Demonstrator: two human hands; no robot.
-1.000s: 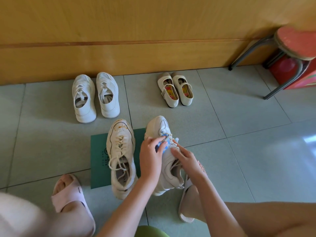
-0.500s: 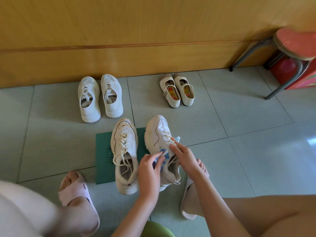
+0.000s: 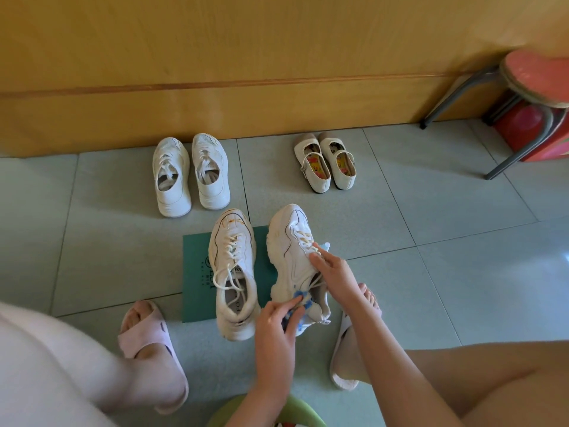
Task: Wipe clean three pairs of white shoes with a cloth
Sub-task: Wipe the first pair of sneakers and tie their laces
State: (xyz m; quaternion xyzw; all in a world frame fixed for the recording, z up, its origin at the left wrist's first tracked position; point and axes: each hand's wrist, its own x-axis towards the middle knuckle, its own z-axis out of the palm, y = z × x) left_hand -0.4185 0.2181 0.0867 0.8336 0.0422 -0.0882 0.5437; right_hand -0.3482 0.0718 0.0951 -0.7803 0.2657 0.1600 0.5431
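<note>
Two chunky white sneakers lie over a green mat (image 3: 197, 272). The left sneaker (image 3: 234, 272) rests flat, with brown stains on its toe. The right sneaker (image 3: 292, 260) is tilted up. My right hand (image 3: 334, 271) holds it at the laces. My left hand (image 3: 277, 322) grips a blue and white cloth (image 3: 300, 298) and presses it on the sneaker's side near the heel opening. A second white sneaker pair (image 3: 191, 174) and a pair of white strap shoes (image 3: 326, 161) stand by the wall.
A wooden wall panel (image 3: 246, 72) runs behind the shoes. A red-topped stool (image 3: 523, 87) with metal legs stands at the far right. My feet in pink slippers (image 3: 147, 334) flank the mat on the tiled floor. A green seat edge (image 3: 234, 411) shows at the bottom.
My left hand has slid the cloth from the laces back toward the heel opening of the right sneaker. My right hand stays on the laces. The view has shifted slightly left.
</note>
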